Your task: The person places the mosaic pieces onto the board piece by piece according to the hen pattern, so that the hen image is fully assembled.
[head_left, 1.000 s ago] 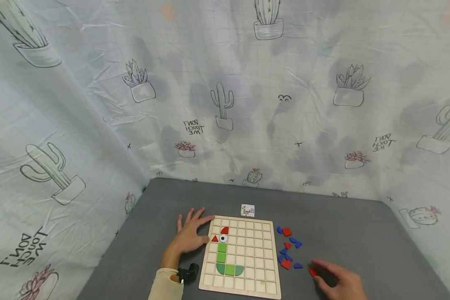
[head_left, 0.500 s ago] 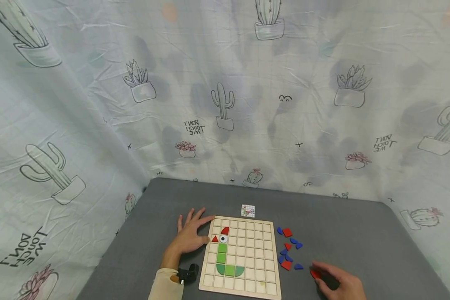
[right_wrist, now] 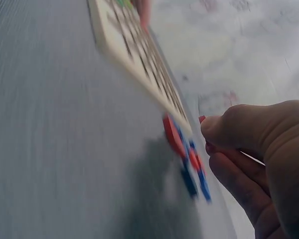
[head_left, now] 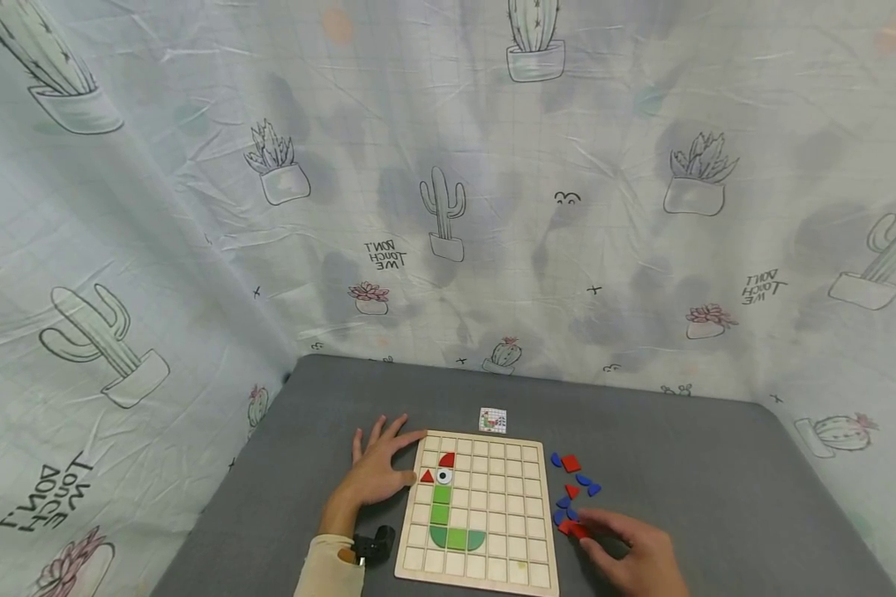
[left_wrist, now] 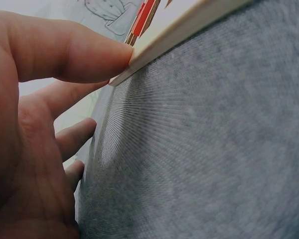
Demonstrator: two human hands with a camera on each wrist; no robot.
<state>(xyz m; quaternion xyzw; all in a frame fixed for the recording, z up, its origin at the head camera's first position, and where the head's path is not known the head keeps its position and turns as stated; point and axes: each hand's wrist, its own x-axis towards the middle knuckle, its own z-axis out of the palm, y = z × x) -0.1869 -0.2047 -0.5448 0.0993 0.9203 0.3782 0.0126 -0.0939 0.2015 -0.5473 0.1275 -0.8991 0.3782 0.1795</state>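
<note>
A pale wooden board (head_left: 497, 502) with a grid of square cells lies on the table. Its left columns hold a red triangle (head_left: 427, 477), a red quarter-round (head_left: 448, 459), a white eye disc (head_left: 444, 477), green squares (head_left: 440, 495) and dark green quarter-rounds (head_left: 475, 541). My left hand (head_left: 373, 477) is spread beside it, thumb and index fingertip touching its left edge. Between thumb and fingers my right hand (head_left: 635, 554) pinches a small red piece (head_left: 580, 531), right of the board and overlapping another red one in the head view. Fingers hide most of the held piece's shape.
Loose blue pieces (head_left: 583, 480), a red square (head_left: 571, 463) and a red triangle (head_left: 572, 492) lie along the board's right side. Behind the board is a small printed card (head_left: 493, 420). A patterned curtain (head_left: 448, 315) hangs around the grey table (head_left: 642, 431).
My right hand has moved left toward the loose pieces beside the board, carrying the red piece. My left hand and the board have stayed in place.
</note>
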